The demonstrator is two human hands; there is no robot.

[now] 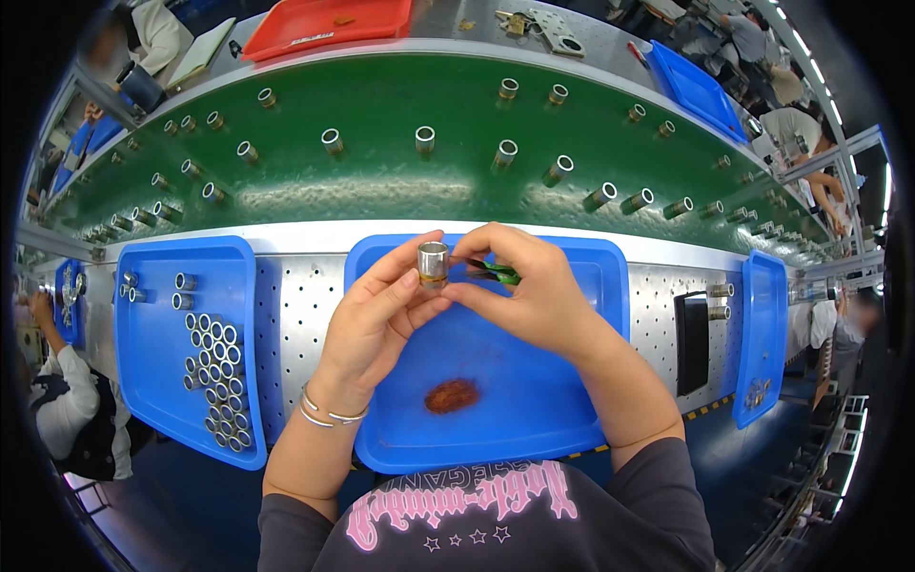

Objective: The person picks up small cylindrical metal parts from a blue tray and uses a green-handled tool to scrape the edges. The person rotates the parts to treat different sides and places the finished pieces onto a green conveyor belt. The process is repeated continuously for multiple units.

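Note:
Between the thumb and fingers of my left hand (364,324) a short metal sleeve (433,259) stands upright, shiny with a yellowish band near its lower end. My right hand (538,291) is closed on a small green-and-black tool (498,273), whose dark thin end points at the sleeve's side. Its exact kind is hard to make out, being partly covered by the fingers. Both hands are above a blue tray (519,419), with a pile of reddish-brown shavings or powder (452,396) on its bottom.
Many similar sleeves stand on the green conveyor belt (381,186) ahead. A left blue tray (152,381) holds more sleeves in a cluster. On the right lie a black flat object (693,343), two sleeves and another blue tray (760,353). A red tray (329,24) sits beyond the belt.

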